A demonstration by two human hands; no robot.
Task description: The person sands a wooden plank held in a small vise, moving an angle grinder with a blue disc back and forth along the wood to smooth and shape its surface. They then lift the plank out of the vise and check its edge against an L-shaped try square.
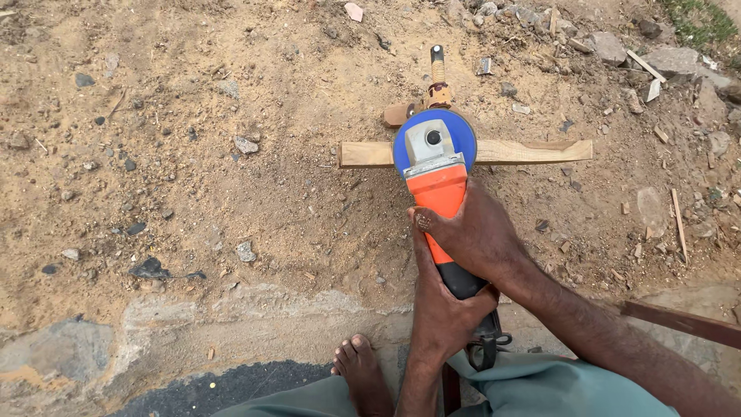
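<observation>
Starting at the left, the sandy ground (154, 154) is lying strewn with small stones and dark chips, and a band of concrete edging (193, 324) is running along the bottom. A bare foot (363, 374) is resting on that edging, just left of the arms.

At the centre, the left hand (441, 313) is wrapping around the dark rear end of the angle grinder (438, 193), fingers closed on it. The right hand (475, 232) is clamping over the orange body just ahead of it; the two hands are touching, one behind the other. The grinder is pointing away from the person, and its blue guard (434, 139) is sitting over the wooden strip (532, 151), which is lying flat on the dirt, crosswise to the tool. Whether the disc is touching the wood cannot be told, as the guard is hiding it. A side handle (438, 73) is projecting from the head at the far side.

By judgement, the step in hand is working the strip at about its middle. The next move is calling for steady two-handed pressure and a level tool, since nothing visible is clamping the strip.

To the right, stones, wood offcuts (678, 224) and a dark plank (679, 323) are lying near the right forearm.
</observation>
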